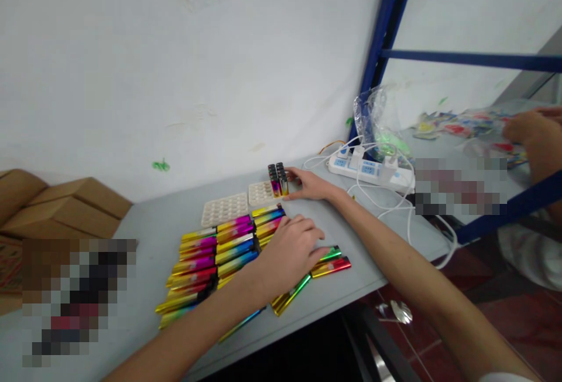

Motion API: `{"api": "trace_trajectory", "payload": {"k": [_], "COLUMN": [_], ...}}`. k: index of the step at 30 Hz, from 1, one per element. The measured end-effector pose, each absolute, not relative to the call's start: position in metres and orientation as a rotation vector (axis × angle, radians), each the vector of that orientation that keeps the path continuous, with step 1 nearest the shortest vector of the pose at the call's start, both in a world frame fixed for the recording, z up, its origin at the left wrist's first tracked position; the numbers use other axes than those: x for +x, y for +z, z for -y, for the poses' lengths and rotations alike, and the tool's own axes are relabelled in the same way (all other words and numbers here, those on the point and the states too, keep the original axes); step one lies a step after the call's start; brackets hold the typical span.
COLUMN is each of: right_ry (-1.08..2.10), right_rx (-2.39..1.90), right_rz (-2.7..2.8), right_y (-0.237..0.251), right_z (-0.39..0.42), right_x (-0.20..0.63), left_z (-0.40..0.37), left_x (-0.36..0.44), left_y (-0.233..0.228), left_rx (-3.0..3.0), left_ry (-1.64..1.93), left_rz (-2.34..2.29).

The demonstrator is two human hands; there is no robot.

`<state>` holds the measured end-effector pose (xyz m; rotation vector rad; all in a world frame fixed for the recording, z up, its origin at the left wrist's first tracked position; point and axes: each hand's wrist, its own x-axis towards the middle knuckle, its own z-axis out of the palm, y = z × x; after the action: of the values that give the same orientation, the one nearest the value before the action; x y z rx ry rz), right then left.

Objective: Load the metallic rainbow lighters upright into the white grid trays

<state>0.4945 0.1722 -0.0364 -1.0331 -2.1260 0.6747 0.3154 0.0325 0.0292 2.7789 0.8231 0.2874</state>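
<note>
Several shiny rainbow-coloured lighters (219,250) lie in rows on the grey table (162,224). My left hand (290,253) rests palm down over the right end of the rows, fingers curled on a few lighters (331,262). My right hand (309,186) reaches farther back and touches a small cluster of upright lighters (278,180) standing in a white slotted tray (263,193). A second white tray (225,209) lies beside it, with no lighters in it.
Cardboard boxes (61,203) stand at the left. A white power strip (373,171) with cables lies at the back right, by a plastic bag (377,124) and a blue rack post (381,36). Another person's hand (535,136) works at far right.
</note>
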Motion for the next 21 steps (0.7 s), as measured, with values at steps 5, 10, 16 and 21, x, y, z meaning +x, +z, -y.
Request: {"api": "trace_trajectory", "payload": {"k": [5,10,16,21], "right_ry": [0.681,0.663,0.634,0.669], "right_rx": [-1.032,-1.019,-0.994,-0.985], "right_rz": [2.128,2.138,2.136,2.141], "right_y": [-0.034,-0.036,-0.043,-0.041], "right_z": [-0.17,-0.172,-0.177,-0.174], "right_x": [0.494,0.494,0.495,0.495], "left_z": [-0.03,-0.029,-0.035,-0.056], "left_x": [0.32,0.327,0.322,0.285], "left_y": [0.02,0.012,0.028,0.039], "left_rx": [2.784,2.768,2.269,1.709], "left_ry": [0.174,0.175,0.716,0.978], "left_rz": [-0.817,-0.868,-0.932,-0.868]}}
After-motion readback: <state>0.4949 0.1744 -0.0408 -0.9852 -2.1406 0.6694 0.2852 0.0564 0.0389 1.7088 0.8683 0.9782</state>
